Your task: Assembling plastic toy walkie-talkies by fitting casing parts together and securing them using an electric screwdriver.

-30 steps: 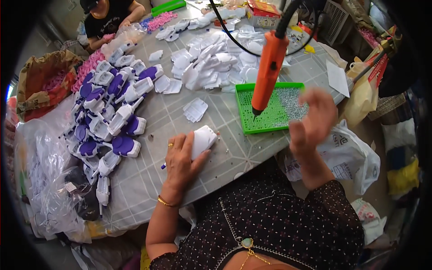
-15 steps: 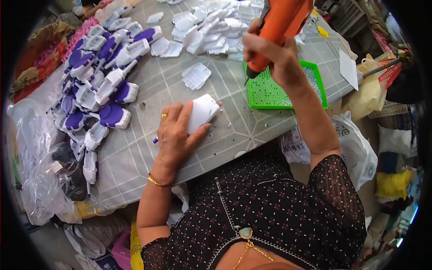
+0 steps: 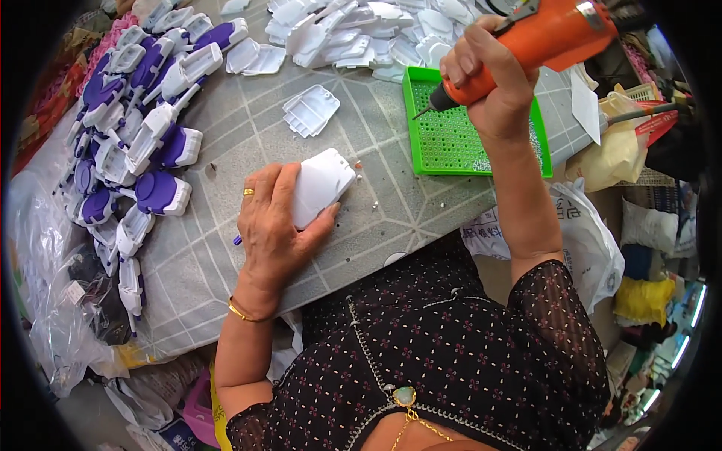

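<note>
While the white casing (image 3: 323,186) lies flat side up on the grey, line-patterned surface (image 3: 203,278), the left hand (image 3: 271,218) grips it from the left, with fingers along its upper left side and the thumb at its lower right edge. A small purple tip (image 3: 238,240) shows just left of that hand. The two hands are well apart: the right hand (image 3: 496,90) is wrapped around an orange screwdriver (image 3: 560,45), whose thin bit slants down to the left and shows against the left rim of a green tray (image 3: 543,143). Whether the bit touches the tray cannot be told. The tray has a grid of small holes, with silvery bits gathered toward its right side.

Just above the casing, a ribbed white panel (image 3: 310,110) lies apart. Farther off is a heap of white panels (image 3: 361,34). To the left spreads a pile of purple-and-white casings (image 3: 143,128), with clear plastic (image 3: 45,248) beyond it.
</note>
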The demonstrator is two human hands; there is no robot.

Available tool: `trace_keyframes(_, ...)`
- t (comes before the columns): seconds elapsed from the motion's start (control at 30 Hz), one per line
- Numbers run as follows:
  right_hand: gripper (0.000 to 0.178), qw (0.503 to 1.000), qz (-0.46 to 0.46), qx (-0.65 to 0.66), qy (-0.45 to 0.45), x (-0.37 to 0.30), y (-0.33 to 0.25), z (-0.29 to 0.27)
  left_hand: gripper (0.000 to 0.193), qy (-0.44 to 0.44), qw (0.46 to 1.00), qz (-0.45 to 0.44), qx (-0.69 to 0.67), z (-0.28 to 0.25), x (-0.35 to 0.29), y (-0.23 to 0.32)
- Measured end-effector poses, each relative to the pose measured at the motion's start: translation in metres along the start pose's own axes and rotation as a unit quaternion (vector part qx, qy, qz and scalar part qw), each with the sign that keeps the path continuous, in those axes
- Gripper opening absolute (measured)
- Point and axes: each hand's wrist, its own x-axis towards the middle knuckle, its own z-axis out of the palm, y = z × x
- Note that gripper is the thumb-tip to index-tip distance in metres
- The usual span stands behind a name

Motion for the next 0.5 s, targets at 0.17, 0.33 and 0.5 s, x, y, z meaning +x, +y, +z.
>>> trace_keyframes(0.17, 0.012, 0.997, -0.065, -0.030, -0.020, 0.000, -0.006, -0.011, 0.066, -0.003, 1.000, -0.011, 0.013, 0.002, 0.000, -0.001)
trace_keyframes(0.33, 0.012, 0.999, -0.031, -0.031, -0.006, 0.003, 0.006, -0.018, 0.069, -0.007, 1.000, -0.011, 0.024, 0.003, 0.001, -0.002)
trace_keyframes(0.5, 0.011, 0.999, -0.030, -0.036, 0.009, 0.005, 0.017, -0.022, 0.071, -0.014, 0.999, -0.013, 0.026, 0.004, 0.002, -0.003)
